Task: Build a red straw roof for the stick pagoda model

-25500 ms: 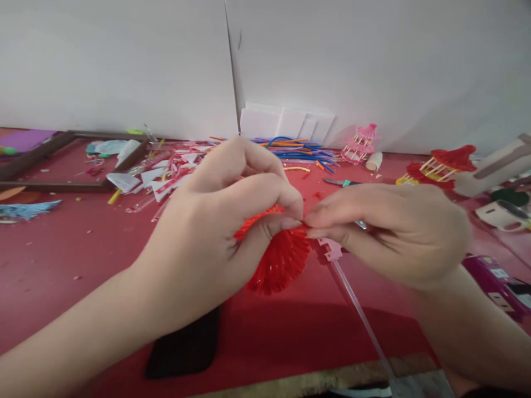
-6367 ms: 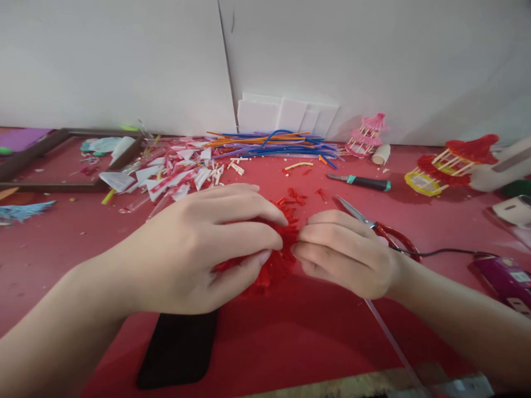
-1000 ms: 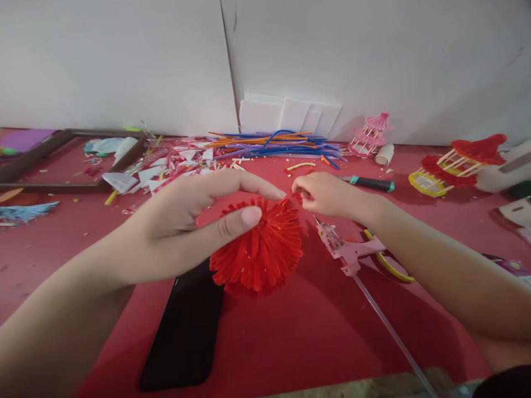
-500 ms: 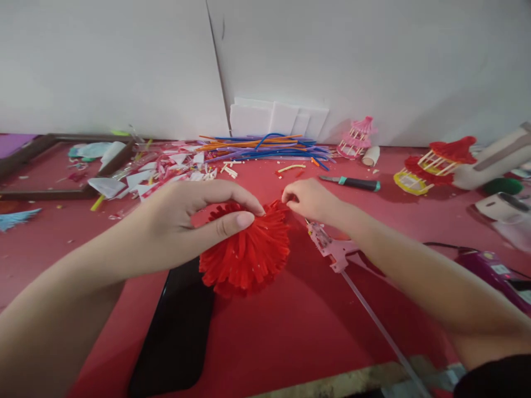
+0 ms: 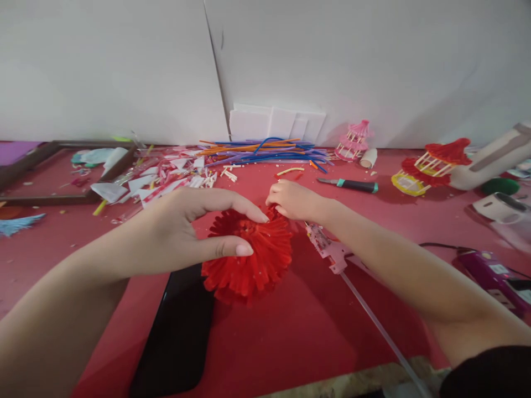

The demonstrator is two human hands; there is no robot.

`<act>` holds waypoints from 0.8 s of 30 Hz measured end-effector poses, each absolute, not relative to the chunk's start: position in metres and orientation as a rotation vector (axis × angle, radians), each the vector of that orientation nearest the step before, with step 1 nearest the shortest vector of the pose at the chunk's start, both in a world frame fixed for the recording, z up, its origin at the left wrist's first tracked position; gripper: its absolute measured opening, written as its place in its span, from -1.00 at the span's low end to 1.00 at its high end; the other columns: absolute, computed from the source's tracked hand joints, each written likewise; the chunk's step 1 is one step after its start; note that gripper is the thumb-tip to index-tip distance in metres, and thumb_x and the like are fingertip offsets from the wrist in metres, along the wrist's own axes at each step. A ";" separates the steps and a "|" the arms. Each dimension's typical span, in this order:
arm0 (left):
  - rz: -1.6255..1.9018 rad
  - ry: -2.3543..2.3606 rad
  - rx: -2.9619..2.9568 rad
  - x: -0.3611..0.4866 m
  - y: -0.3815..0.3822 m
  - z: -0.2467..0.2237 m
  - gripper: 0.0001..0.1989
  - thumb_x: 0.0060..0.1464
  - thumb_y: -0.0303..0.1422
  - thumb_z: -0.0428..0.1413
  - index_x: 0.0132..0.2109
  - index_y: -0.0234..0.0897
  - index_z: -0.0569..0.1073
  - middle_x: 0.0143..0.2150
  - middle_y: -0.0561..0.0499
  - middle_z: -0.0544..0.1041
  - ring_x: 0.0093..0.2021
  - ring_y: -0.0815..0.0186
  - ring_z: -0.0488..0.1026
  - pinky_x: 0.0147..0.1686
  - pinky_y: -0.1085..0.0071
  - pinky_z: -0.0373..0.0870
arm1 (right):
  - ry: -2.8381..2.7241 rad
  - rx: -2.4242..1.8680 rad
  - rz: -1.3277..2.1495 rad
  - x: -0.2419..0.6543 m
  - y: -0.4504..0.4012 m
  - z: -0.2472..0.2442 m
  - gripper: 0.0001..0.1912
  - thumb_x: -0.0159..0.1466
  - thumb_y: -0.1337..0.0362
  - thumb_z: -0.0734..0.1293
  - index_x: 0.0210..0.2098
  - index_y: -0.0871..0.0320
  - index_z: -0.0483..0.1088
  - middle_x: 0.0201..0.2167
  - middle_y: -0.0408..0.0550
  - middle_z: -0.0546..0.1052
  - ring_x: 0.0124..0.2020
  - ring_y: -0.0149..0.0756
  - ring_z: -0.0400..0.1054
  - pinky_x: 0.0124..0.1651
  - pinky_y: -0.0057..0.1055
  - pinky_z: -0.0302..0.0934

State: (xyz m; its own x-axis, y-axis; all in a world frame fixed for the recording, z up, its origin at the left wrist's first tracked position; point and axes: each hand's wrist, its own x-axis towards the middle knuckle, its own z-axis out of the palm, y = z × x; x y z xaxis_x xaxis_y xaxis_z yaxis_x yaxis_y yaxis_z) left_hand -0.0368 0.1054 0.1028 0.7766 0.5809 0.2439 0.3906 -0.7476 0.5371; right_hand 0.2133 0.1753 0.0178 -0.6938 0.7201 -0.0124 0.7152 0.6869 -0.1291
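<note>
A round, ruffled red piece (image 5: 265, 260), looking like many short pipe-cleaner strips fanned around a hollow centre, is above the red table in the middle of the view. My left hand (image 5: 174, 232) curves over its left side, thumb on the near face and index finger across the top. The other left fingers are hidden behind. At its far right edge, my right hand (image 5: 294, 199) has its fingertips pinched together on the red strips. Just below my right wrist lies a pink glue gun (image 5: 332, 249) with a long clear glue stick out of its back.
A black phone (image 5: 178, 331) lies under the red piece. Behind are a craft knife (image 5: 348, 185), pipe cleaners (image 5: 265, 150), scraps (image 5: 166, 171) and a pink pagoda model (image 5: 353, 141). Rightward stand a red-and-yellow model (image 5: 435, 166) and a purple power strip (image 5: 495, 282).
My right hand has moved left onto the red piece's edge. My left thumb and index finger have spread slightly, and the red piece has tilted so its hollow centre shows more.
</note>
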 end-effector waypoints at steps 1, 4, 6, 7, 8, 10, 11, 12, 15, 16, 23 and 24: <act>0.562 0.762 2.486 -0.036 0.106 0.101 -0.72 0.18 -0.26 0.29 0.04 -0.05 0.56 -0.02 0.13 0.68 -0.06 0.28 0.63 -0.10 0.49 0.55 | -2.869 -1.192 0.185 0.212 0.176 0.018 -0.73 0.29 0.50 0.30 -0.11 0.26 0.60 -0.08 0.20 0.61 0.00 -0.10 0.44 0.13 -0.24 0.17; 0.585 0.806 2.455 -0.035 0.105 0.096 -0.67 0.13 -0.12 0.31 0.02 -0.02 0.57 -0.06 0.10 0.69 -0.15 0.22 0.64 -0.31 0.48 0.55 | -2.892 -1.157 0.187 0.212 0.177 0.020 -0.79 0.28 0.47 0.32 -0.19 0.29 0.61 -0.15 0.18 0.63 -0.07 -0.11 0.46 0.08 -0.26 0.20; 0.614 0.795 2.450 -0.034 0.105 0.096 -0.67 0.14 -0.08 0.29 0.02 0.00 0.56 -0.10 0.09 0.69 -0.20 0.24 0.64 -0.35 0.49 0.53 | -2.867 -1.156 0.197 0.216 0.178 0.021 -0.79 0.28 0.47 0.32 -0.18 0.27 0.60 -0.17 0.15 0.64 -0.12 -0.14 0.47 0.00 -0.30 0.23; 0.639 0.791 2.442 -0.033 0.104 0.097 -0.70 0.17 -0.08 0.26 0.02 -0.02 0.56 -0.12 0.08 0.68 -0.21 0.25 0.63 -0.34 0.50 0.52 | -2.846 -1.158 0.200 0.219 0.179 0.022 -0.78 0.28 0.47 0.31 -0.17 0.26 0.60 -0.18 0.13 0.65 -0.14 -0.16 0.48 -0.03 -0.32 0.23; 0.663 0.790 2.426 -0.032 0.103 0.098 -0.72 0.22 -0.08 0.21 0.01 -0.04 0.56 -0.14 0.07 0.68 -0.22 0.26 0.63 -0.33 0.50 0.51 | -2.821 -1.157 0.202 0.222 0.180 0.022 -0.77 0.28 0.47 0.31 -0.16 0.26 0.59 -0.19 0.11 0.65 -0.15 -0.18 0.48 -0.05 -0.33 0.24; 0.697 0.793 2.394 -0.029 0.102 0.101 -0.74 0.31 -0.10 0.11 -0.01 -0.08 0.57 -0.17 0.05 0.68 -0.22 0.28 0.62 -0.29 0.49 0.50 | -2.767 -1.140 0.202 0.228 0.182 0.023 -0.77 0.28 0.47 0.32 -0.16 0.24 0.60 -0.21 0.07 0.66 -0.16 -0.21 0.49 -0.05 -0.35 0.25; 0.709 0.804 2.385 -0.028 0.101 0.101 -0.73 0.35 -0.11 0.06 -0.01 -0.10 0.56 -0.15 0.05 0.67 -0.20 0.29 0.61 -0.26 0.48 0.50 | -2.737 -1.127 0.200 0.231 0.183 0.024 -0.79 0.28 0.47 0.33 -0.18 0.22 0.61 -0.22 0.05 0.66 -0.15 -0.23 0.49 -0.03 -0.36 0.25; 0.734 0.836 2.381 -0.027 0.101 0.101 -0.71 0.37 -0.12 0.03 0.00 -0.11 0.56 -0.14 0.05 0.66 -0.18 0.29 0.60 -0.24 0.47 0.49 | -2.699 -1.116 0.195 0.233 0.184 0.026 -0.80 0.28 0.47 0.34 -0.19 0.21 0.61 -0.23 0.04 0.65 -0.15 -0.23 0.49 -0.02 -0.36 0.26; 0.905 1.062 2.358 -0.027 0.100 0.099 -0.71 0.37 -0.11 0.04 0.00 -0.12 0.56 -0.11 0.08 0.64 -0.18 0.32 0.53 -0.21 0.44 0.45 | -2.528 -1.120 0.131 0.235 0.176 0.037 -0.78 0.37 0.41 0.30 -0.12 0.22 0.60 -0.19 0.06 0.64 -0.12 -0.25 0.49 0.00 -0.33 0.28; 0.974 1.146 2.334 -0.027 0.100 0.099 -0.72 0.35 -0.11 0.08 -0.01 -0.12 0.56 -0.11 0.09 0.63 -0.18 0.32 0.52 -0.21 0.42 0.44 | -2.440 -1.098 0.107 0.232 0.169 0.043 -0.76 0.40 0.38 0.27 -0.09 0.22 0.59 -0.17 0.07 0.63 -0.12 -0.26 0.48 -0.01 -0.31 0.29; 1.200 1.061 2.236 -0.017 0.086 0.105 -0.83 0.15 -0.21 0.32 -0.13 -0.11 0.61 -0.17 0.14 0.67 -0.29 0.37 0.54 -0.28 0.41 0.56 | -1.998 -0.767 0.156 0.200 0.090 0.094 -0.88 0.33 0.41 0.37 -0.24 0.18 0.59 -0.39 -0.14 0.61 -0.35 -0.43 0.47 -0.27 -0.45 0.35; 1.245 1.063 2.244 -0.015 0.083 0.106 -0.86 0.15 -0.22 0.32 -0.16 -0.12 0.61 -0.20 0.14 0.67 -0.30 0.35 0.55 -0.29 0.38 0.57 | -1.997 -0.812 0.128 0.197 0.081 0.098 -0.87 0.34 0.40 0.37 -0.25 0.15 0.59 -0.40 -0.16 0.61 -0.36 -0.43 0.48 -0.29 -0.46 0.35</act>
